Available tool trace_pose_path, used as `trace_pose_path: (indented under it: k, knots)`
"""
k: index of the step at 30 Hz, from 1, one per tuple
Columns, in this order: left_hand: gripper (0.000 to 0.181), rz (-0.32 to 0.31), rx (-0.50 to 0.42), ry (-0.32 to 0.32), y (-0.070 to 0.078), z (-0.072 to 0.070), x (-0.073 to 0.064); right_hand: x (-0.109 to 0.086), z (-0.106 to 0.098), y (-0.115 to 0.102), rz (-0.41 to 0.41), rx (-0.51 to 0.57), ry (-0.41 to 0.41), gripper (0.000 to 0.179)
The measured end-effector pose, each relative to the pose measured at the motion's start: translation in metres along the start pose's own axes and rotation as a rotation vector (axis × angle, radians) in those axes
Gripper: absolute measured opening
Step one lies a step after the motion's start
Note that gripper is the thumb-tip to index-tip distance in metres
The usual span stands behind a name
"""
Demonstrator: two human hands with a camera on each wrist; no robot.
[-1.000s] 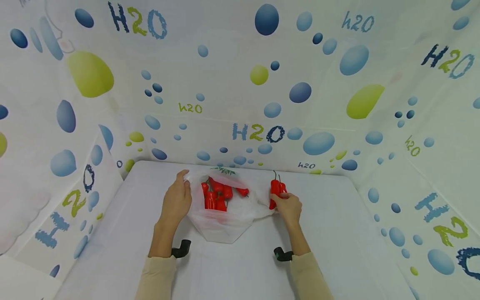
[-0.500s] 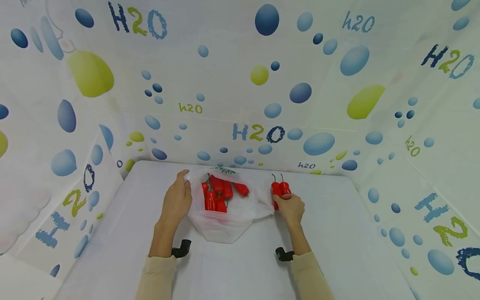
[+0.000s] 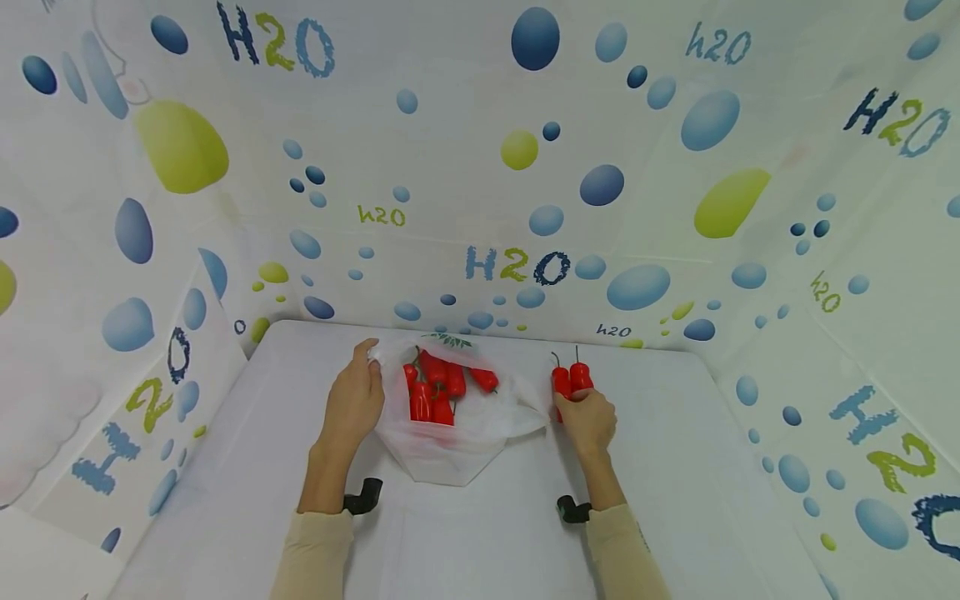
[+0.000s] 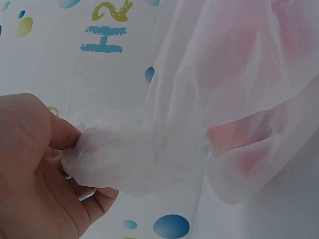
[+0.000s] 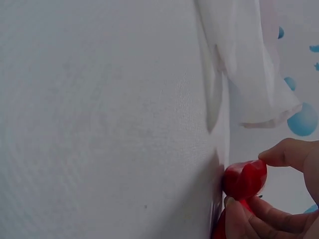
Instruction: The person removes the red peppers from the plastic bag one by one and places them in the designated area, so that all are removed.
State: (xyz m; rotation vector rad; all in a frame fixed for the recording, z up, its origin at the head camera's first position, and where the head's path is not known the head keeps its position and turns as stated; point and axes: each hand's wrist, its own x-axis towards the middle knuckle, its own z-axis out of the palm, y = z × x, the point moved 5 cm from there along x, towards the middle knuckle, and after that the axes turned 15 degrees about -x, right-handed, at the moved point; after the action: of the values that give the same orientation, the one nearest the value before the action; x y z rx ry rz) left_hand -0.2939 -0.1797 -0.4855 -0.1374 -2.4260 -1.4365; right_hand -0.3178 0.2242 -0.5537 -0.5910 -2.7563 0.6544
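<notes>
In the head view, two red peppers are held side by side in the right hand, at three o'clock from a thin white bag, their stalks pointed roughly towards twelve. Other peppers are seen in the bag's mouth. From their gloss they are judged light, firm and slightly slippery, best gripped round the body, since the stalks could snap. A white table is seen beneath, bordered by a printed sheet with bubbles and lettering.

In the left wrist view, a fold of the bag is pinched by the left hand at nine o'clock; the film is judged limp and easily torn, safer held by a gathered fold.

In the right wrist view, one pepper is pinched at four o'clock, close against the table; the second is partly hidden.
</notes>
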Motion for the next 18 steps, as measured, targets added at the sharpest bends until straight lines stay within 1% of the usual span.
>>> trace_pose_path:
  k: [3, 12, 18]
  knots:
    - [0.045, 0.0, -0.004, 0.0, 0.0, 0.0, 0.0, 0.001, 0.0, 0.003, 0.002, -0.031, 0.004, 0.038]
    - [0.045, -0.002, 0.004, -0.005, 0.0, 0.0, 0.0, 0.003, -0.002, 0.009, -0.041, -0.111, 0.002, 0.034]
    - [0.045, -0.015, 0.003, -0.012, -0.001, 0.001, 0.0, 0.003, -0.008, 0.011, -0.049, -0.146, 0.029, 0.033]
